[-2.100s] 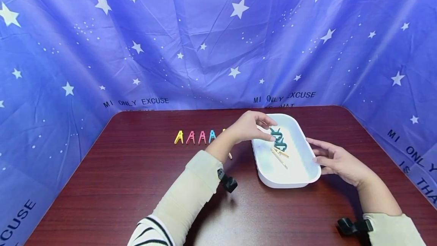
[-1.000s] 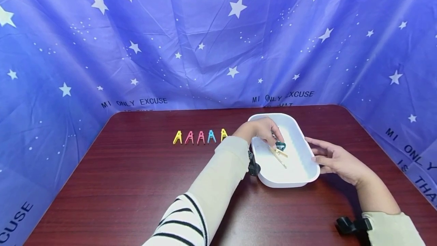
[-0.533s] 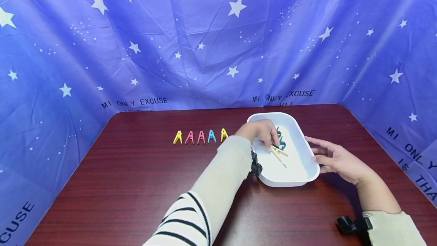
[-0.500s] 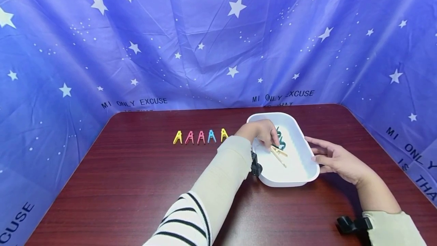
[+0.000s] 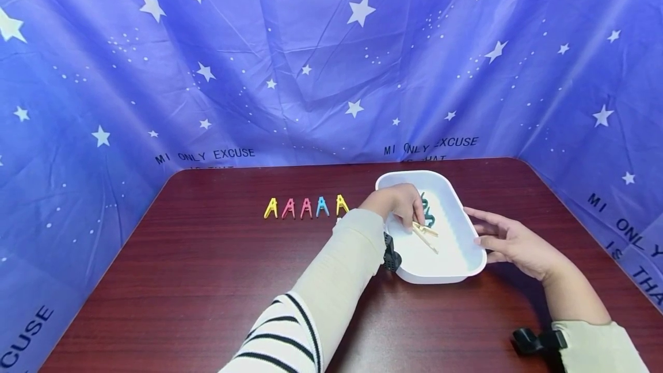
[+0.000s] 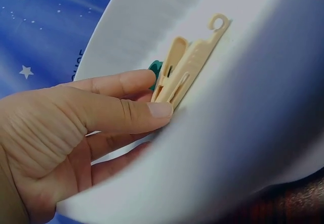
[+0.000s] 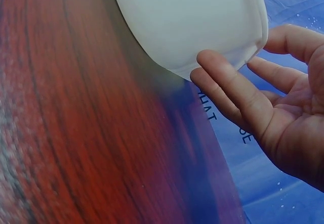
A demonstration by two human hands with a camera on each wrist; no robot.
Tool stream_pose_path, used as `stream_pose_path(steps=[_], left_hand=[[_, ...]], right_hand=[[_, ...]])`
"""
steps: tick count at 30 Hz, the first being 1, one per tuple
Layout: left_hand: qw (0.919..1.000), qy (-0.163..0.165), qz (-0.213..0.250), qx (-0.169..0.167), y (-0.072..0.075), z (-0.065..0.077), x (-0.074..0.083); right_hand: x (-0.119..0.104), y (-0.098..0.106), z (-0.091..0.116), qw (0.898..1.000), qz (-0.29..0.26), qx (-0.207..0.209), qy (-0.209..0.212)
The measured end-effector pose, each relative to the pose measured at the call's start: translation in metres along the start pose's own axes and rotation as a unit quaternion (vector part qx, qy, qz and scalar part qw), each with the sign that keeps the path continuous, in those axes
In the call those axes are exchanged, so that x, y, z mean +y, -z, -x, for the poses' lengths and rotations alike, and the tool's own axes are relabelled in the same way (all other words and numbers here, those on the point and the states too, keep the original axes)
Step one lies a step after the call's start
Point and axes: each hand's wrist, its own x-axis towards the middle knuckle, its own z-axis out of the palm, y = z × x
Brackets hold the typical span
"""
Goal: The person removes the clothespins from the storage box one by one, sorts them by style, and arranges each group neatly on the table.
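Your left hand (image 5: 399,203) covers the upper left of the tray (image 5: 450,259) in the head view, so the near end of the beige clip (image 6: 195,61) disappears under your fingertips, and the green clips (image 5: 429,220) beside it are only partly visible. Your left sleeve (image 5: 331,281) cuts across just below the right end of the clip row, where a pale bit at the cuff is too small to identify. In the left wrist view you pinch the beige clip's lower end between thumb and finger; it lies inside the tray, its long axis running diagonally from lower left to a hooked tip at upper right. From the head, it slants from your fingertips toward the lower right of the frame. Your right hand (image 5: 518,246) has its fingers spread apart, touching the tray's outer right side. You have one beige clip, apparently two green ones, and five in a row on the counter (image 5: 207,281), centre-left: two yellow clips (image 5: 273,209), two red clips (image 5: 289,208) and one blue clip (image 5: 322,206).
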Motion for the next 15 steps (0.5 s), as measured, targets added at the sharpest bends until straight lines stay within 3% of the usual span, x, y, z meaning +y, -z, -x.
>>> stream_pose_path(steps=[7,15], left_hand=[[1.0,0.001,0.001,0.009,-0.0061,-0.001,0.001],[1.0,-0.005,0.008,-0.003,-0.0039,0.0011,0.0022]], right_hand=[[0.0003,0.0007,0.0004,1.0,0.002,-0.004,0.001],[0.0008,0.001,0.0002,1.0,-0.003,-0.011,0.007]])
